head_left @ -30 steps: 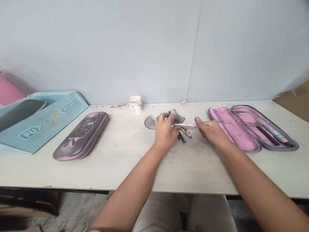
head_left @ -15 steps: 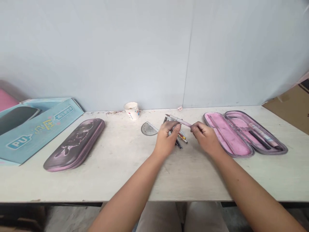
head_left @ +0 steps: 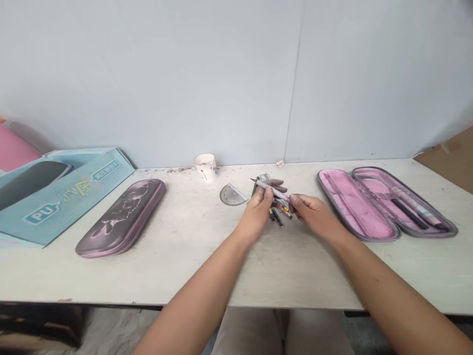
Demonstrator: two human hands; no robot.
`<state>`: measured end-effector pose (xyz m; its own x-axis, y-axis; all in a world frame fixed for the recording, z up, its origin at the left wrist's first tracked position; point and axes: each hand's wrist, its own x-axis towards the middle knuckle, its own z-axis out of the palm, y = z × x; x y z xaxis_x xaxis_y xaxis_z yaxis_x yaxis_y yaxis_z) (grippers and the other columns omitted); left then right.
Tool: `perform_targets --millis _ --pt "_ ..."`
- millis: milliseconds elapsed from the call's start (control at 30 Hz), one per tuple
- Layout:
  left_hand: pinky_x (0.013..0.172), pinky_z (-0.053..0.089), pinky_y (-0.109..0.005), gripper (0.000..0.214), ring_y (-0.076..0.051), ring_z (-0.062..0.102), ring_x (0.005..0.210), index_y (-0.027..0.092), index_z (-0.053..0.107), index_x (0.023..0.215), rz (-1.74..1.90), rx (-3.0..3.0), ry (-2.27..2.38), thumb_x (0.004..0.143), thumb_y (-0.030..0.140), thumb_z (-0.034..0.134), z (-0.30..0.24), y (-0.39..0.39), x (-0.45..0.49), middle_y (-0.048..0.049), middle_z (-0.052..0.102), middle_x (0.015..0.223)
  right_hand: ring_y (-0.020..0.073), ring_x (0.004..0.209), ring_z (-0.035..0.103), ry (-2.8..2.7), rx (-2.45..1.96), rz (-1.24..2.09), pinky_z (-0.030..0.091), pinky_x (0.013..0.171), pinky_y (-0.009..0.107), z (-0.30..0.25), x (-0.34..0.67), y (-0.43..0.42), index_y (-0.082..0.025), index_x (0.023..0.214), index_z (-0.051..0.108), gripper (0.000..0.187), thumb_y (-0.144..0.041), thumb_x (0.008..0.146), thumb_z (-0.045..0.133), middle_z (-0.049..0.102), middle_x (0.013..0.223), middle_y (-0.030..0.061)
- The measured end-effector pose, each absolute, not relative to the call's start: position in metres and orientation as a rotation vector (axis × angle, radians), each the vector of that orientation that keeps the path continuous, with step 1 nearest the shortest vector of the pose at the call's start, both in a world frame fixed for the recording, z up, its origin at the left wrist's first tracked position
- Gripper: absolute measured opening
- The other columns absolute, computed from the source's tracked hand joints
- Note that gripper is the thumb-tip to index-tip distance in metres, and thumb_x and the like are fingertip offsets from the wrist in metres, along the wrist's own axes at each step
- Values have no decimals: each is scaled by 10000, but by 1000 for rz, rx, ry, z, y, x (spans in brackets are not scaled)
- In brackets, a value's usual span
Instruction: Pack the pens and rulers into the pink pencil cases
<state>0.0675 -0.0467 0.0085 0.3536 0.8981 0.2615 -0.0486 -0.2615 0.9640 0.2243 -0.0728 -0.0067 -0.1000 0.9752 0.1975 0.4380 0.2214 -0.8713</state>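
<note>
My left hand (head_left: 258, 209) and my right hand (head_left: 309, 211) meet over the middle of the table, both pinching one pink pen (head_left: 272, 190) that slants up to the left, tip at the far end. Under the hands lies a small heap of pens and pencils (head_left: 279, 211) with a clear ruler partly hidden behind them. A grey protractor (head_left: 231, 195) lies just left of my left hand. An open pencil case with pink lining (head_left: 380, 203) lies to the right, with a black pen and a pink pen in its far half.
A closed dark purple pencil case (head_left: 121, 217) lies on the left. A turquoise box (head_left: 59, 195) sits at the far left. A paper cup (head_left: 206, 166) and a small eraser (head_left: 280, 163) stand by the wall. The table's front edge (head_left: 236, 301) runs across below.
The pink pen lay level between my hands a second ago; it has been lifted and tilted, and my right hand has moved left along it, closer to the left hand.
</note>
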Motion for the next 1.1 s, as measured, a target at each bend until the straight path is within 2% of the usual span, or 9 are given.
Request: perform_targets --millis 133,200,267,333,433,533,833,1033,1100 --pt "652 467 -237 351 -104 562 638 172 501 836 1061 1683 994 902 463 318 6 -44 66 -12 597 727 155 605 457 -1465 -1537 683 355 577 281 -19 231 -61 -230 743 387 222 -438 811 428 464 631 -22" --pt "567 434 -221 338 -94 515 529 190 458 808 1013 1721 1036 900 477 303 5 -46 66 32 522 598 147 615 475 -1328 -1491 706 396 592 288 -23 237 -54 -236 785 358 171 -306 734 505 447 670 -31" --pt "532 400 -211 317 -94 487 494 202 444 813 957 1780 1067 895 476 309 5 -48 66 57 460 545 133 676 517 -1223 -1320 750 443 644 291 -24 242 -50 -239 819 340 224 -221 687 519 437 735 -30" --pt "549 379 -211 294 -102 488 535 206 462 814 919 1891 1124 892 453 324 4 -51 66 52 465 568 124 784 562 -1125 -1106 761 469 739 308 -19 243 -50 -245 855 333 243 -208 699 515 442 810 -24" --pt "595 366 -226 267 -124 504 622 215 495 834 856 2054 1211 898 403 317 3 -55 67 30 505 634 124 946 577 -996 -863 720 446 888 352 -8 243 -53 -252 877 347 250 -220 717 536 440 906 -16" --pt "588 353 -238 272 -144 511 620 228 508 880 760 2159 1262 905 397 297 2 -56 68 20 514 636 129 983 576 -926 -766 731 421 947 385 2 240 -57 -251 866 369 254 -214 707 563 439 924 -16" --pt "523 310 -238 308 -169 536 583 233 534 949 606 2325 1355 912 410 285 3 -60 69 -2 561 627 150 950 599 -1074 -774 893 453 895 394 -2 234 -61 -246 892 428 185 -294 777 564 500 971 -2" --pt "591 353 -260 248 -176 552 661 195 537 1040 646 2326 1240 876 294 380 7 -61 68 -38 608 736 167 953 584 -1347 -995 800 444 869 389 -5 225 -70 -241 978 463 207 -348 817 537 561 1027 37" --pt "613 369 -254 226 -150 530 661 186 551 1012 729 2185 1096 857 275 412 7 -61 68 -36 597 766 165 920 592 -1293 -915 875 466 786 351 1 220 -75 -253 1025 448 262 -361 810 551 590 1015 37"
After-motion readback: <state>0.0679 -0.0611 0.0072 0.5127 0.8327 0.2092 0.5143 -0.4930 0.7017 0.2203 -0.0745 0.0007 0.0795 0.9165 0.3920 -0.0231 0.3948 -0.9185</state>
